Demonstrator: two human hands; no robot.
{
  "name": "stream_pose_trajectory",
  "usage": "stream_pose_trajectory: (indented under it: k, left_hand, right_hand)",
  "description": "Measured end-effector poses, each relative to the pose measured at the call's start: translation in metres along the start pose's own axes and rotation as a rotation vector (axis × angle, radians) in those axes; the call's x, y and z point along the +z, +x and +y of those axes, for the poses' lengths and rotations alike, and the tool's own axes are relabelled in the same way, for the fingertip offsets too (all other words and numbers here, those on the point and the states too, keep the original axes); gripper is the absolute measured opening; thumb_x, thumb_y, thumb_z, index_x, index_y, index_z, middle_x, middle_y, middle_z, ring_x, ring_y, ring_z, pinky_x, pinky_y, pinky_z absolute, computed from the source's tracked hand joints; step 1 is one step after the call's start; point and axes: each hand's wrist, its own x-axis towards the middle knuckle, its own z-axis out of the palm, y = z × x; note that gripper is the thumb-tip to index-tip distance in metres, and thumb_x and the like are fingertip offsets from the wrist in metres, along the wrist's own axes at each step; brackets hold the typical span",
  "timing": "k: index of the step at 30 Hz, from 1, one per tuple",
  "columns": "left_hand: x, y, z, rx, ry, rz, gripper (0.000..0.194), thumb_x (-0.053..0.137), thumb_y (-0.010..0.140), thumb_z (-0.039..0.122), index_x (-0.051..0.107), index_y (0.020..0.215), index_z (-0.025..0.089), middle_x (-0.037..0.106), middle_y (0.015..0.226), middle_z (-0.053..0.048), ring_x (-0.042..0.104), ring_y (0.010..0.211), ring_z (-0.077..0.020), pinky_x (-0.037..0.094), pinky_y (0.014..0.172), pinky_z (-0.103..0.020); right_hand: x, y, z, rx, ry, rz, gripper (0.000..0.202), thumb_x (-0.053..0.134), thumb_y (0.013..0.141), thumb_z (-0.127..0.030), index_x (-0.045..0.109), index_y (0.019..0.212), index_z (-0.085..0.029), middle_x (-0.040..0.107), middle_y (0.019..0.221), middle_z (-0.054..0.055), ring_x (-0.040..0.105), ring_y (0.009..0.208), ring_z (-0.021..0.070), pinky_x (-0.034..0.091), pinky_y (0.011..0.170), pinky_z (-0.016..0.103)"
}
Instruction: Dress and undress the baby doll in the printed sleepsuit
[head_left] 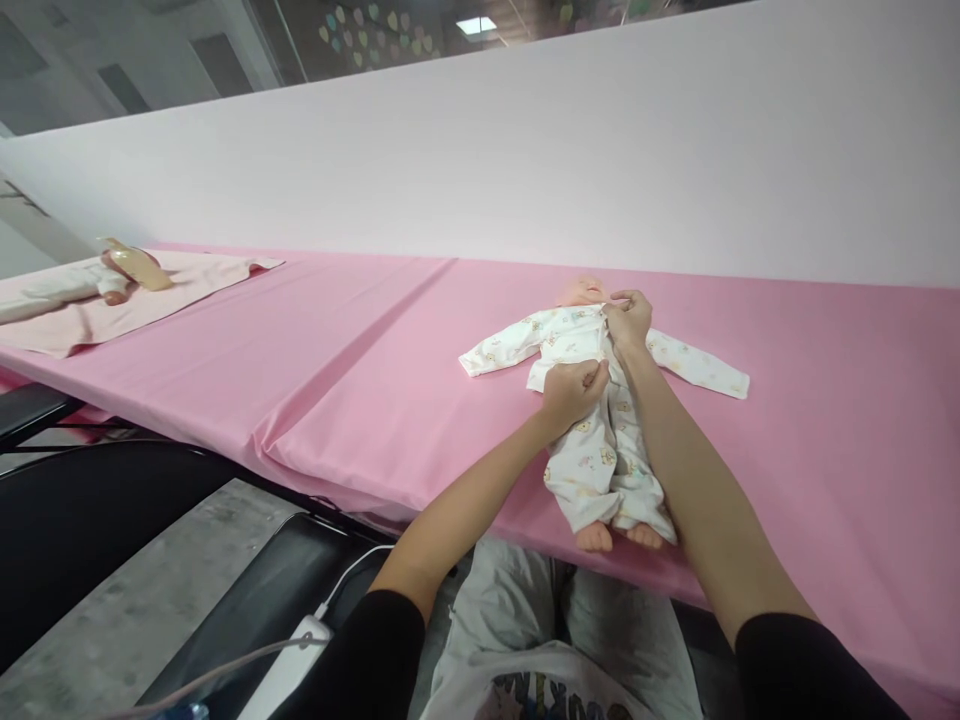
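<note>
A baby doll (595, 537) lies on its back on the pink-covered table, its feet toward me at the front edge. It wears white patterned pants (589, 470) and a white long-sleeved baby top (566, 340) whose sleeves spread out to both sides. My left hand (574, 392) is closed on the lower front edge of the top. Higher up, near the doll's neck, my right hand (628, 318) pinches the top's front edge. Part of the doll's chest and head is hidden behind my hands.
The pink table cover (360, 400) has a raised fold left of the doll. At far left, a pale pink cloth (225, 270) bears a white-clothed item and a yellowish bottle (142, 268). A white wall (480, 170) rises behind. A white power strip (289, 665) lies on a black chair (247, 590).
</note>
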Motion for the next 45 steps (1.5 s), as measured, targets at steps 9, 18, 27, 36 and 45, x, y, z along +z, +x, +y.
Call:
stream_pose_trajectory:
  k: [9, 18, 27, 36, 45]
  left_hand:
    - [-0.0002, 0.0006, 0.0001, 0.011, 0.015, -0.018, 0.047, 0.042, 0.086, 0.036, 0.017, 0.05, 0.019, 0.02, 0.044, 0.005, 0.019, 0.043, -0.0082, 0.018, 0.049, -0.027]
    - [-0.0001, 0.0007, -0.0001, 0.014, 0.043, -0.021, 0.047, 0.042, 0.086, 0.035, 0.017, 0.05, 0.019, 0.019, 0.043, 0.005, 0.019, 0.043, -0.0082, 0.019, 0.048, -0.027]
    - [-0.0015, 0.0008, -0.0014, 0.032, 0.066, -0.028, 0.046, 0.043, 0.086, 0.034, 0.016, 0.051, 0.02, 0.019, 0.044, 0.006, 0.019, 0.043, -0.0082, 0.019, 0.048, -0.027]
    - [-0.0047, 0.0007, 0.0011, -0.004, 0.069, -0.056, 0.045, 0.044, 0.085, 0.033, 0.016, 0.051, 0.019, 0.021, 0.044, 0.006, 0.02, 0.043, -0.0086, 0.021, 0.05, -0.026]
    - [-0.0044, 0.0014, -0.0007, -0.015, 0.074, -0.086, 0.045, 0.044, 0.084, 0.035, 0.017, 0.05, 0.019, 0.021, 0.044, 0.005, 0.018, 0.044, -0.009, 0.019, 0.051, -0.027]
  right_hand:
    - [-0.0065, -0.0024, -0.0009, 0.057, 0.239, -0.048, 0.024, 0.051, 0.055, -0.011, 0.055, 0.078, -0.016, 0.037, 0.053, -0.008, 0.039, 0.047, 0.0102, 0.029, 0.046, 0.021]
    - [-0.0051, -0.0045, 0.004, -0.045, 0.147, -0.078, 0.019, 0.054, 0.056, -0.012, 0.062, 0.073, -0.015, 0.043, 0.053, -0.007, 0.039, 0.049, 0.0092, 0.032, 0.05, 0.022]
    - [-0.0044, -0.0053, 0.0008, -0.117, 0.122, -0.108, 0.017, 0.052, 0.056, -0.009, 0.063, 0.067, -0.016, 0.05, 0.056, -0.005, 0.047, 0.054, 0.0111, 0.04, 0.058, 0.024]
    - [-0.0008, -0.0001, 0.007, -0.087, 0.162, -0.115, 0.02, 0.055, 0.055, -0.008, 0.067, 0.07, -0.015, 0.055, 0.057, -0.003, 0.05, 0.054, 0.0119, 0.041, 0.057, 0.024]
    - [-0.0021, 0.0001, 0.0044, 0.001, 0.22, -0.122, 0.02, 0.052, 0.056, -0.005, 0.065, 0.069, -0.014, 0.044, 0.051, -0.006, 0.04, 0.047, 0.0088, 0.035, 0.05, 0.022]
